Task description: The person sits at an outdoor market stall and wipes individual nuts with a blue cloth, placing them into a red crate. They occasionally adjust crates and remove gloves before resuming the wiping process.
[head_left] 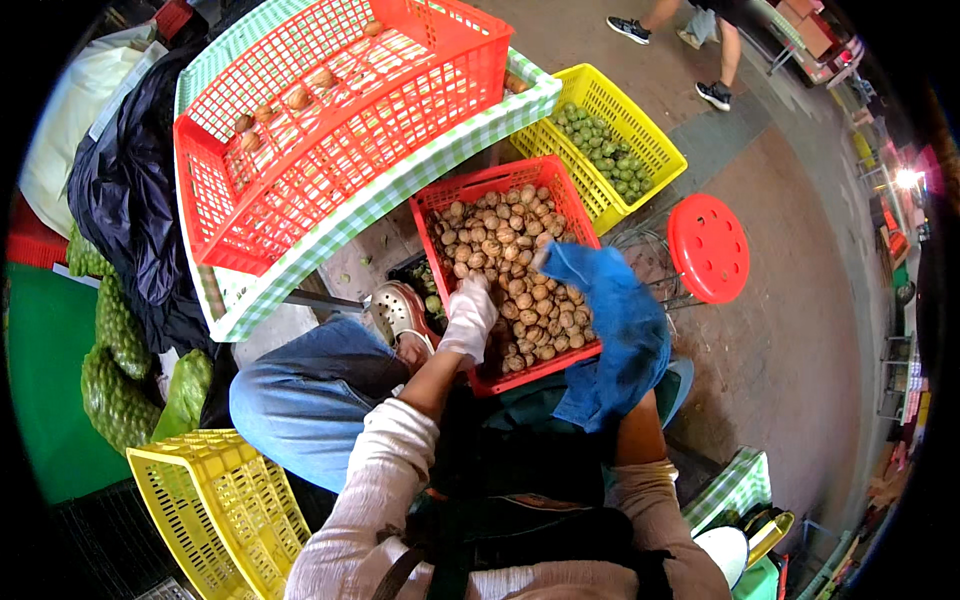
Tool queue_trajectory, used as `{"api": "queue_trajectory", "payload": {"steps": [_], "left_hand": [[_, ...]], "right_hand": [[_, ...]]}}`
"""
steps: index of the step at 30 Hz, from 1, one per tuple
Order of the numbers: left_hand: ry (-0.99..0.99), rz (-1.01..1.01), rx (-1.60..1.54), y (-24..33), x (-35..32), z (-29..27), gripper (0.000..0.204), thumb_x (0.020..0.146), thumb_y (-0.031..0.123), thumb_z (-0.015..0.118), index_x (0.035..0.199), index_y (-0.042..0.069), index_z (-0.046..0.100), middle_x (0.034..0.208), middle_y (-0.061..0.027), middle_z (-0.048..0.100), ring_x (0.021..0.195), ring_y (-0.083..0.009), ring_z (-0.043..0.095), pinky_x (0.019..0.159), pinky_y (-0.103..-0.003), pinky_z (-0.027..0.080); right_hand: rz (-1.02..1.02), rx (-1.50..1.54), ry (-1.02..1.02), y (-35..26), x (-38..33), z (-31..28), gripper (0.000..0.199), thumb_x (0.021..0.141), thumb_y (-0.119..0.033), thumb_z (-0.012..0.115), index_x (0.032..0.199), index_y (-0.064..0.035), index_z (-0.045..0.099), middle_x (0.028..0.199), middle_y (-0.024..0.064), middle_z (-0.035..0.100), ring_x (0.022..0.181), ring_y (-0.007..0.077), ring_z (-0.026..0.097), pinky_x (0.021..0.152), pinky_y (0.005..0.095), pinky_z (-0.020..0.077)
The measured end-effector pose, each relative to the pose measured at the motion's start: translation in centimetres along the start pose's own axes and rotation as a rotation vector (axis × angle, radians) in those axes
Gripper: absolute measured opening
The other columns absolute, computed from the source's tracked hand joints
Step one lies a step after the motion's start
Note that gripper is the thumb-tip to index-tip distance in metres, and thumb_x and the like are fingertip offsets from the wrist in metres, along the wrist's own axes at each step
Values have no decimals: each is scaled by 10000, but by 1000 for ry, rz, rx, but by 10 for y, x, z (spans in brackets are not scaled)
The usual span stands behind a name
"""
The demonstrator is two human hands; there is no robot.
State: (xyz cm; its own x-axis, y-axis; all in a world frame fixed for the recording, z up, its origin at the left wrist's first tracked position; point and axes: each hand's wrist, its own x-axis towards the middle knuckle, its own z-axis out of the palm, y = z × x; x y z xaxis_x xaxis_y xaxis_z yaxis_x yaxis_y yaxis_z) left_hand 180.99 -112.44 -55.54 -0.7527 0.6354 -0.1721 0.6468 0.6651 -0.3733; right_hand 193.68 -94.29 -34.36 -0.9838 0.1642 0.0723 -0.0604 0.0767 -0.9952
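Observation:
A red plastic basket (574,192) filled with brown walnuts (505,235) stands in front of my knees. My left hand (470,312), in a thin white glove, reaches over the basket's left side among the walnuts. Its fingers are bunched together, and what lies between them is hidden. On the right, a blue cloth (615,325) drapes over my right hand and wrist and hangs above the basket's right side. My bare right forearm (640,435) comes out below it. The cloth hides most of that hand, which holds it.
A larger red basket (345,150) with a few walnuts rests on a table with a green checked cloth (390,205). Behind are a yellow crate (665,170) of green round fruit and a red stool (708,248). Another yellow crate (215,515) stands lower left. A passer-by's legs (731,60) show at the back.

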Motion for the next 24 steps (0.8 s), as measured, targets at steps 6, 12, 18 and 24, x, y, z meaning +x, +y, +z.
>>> {"api": "queue_trajectory", "payload": {"steps": [6, 12, 18, 24], "left_hand": [[788, -275, -1617, -47, -56, -171, 399, 764, -53, 641, 1148, 3, 547, 980, -51, 616, 836, -121, 556, 705, -225, 463], [787, -192, -2015, -53, -123, -225, 434, 762, -48, 715, 1153, -3, 531, 1032, -79, 616, 887, -129, 593, 769, -262, 491], [979, -380, -1468, -48, -151, -205, 397, 809, -65, 673, 1170, -5, 518, 1034, -81, 637, 955, -143, 617, 848, -271, 491], [1057, -473, -1689, -43, -159, -204, 415, 765, -44, 723, 1129, -4, 529, 1040, -101, 639, 937, -158, 640, 843, -282, 499]], "right_hand": [[-184, 9, -5, -28, 57, 40, 246, 882, -105, 510, 1075, 38, 559, 951, 144, 628, 820, 293, 624, 707, 366, 498], [-494, -262, -36, -46, 39, 81, 241, 879, -102, 507, 1070, 38, 558, 942, 147, 624, 818, 301, 620, 702, 371, 494], [-691, -606, -16, -51, 10, 114, 217, 869, -91, 500, 1040, 32, 555, 920, 160, 602, 825, 321, 598, 707, 390, 477], [-582, -403, -31, -70, 8, 123, 147, 822, -65, 526, 955, -23, 572, 936, 170, 566, 889, 321, 552, 812, 404, 431]]}}
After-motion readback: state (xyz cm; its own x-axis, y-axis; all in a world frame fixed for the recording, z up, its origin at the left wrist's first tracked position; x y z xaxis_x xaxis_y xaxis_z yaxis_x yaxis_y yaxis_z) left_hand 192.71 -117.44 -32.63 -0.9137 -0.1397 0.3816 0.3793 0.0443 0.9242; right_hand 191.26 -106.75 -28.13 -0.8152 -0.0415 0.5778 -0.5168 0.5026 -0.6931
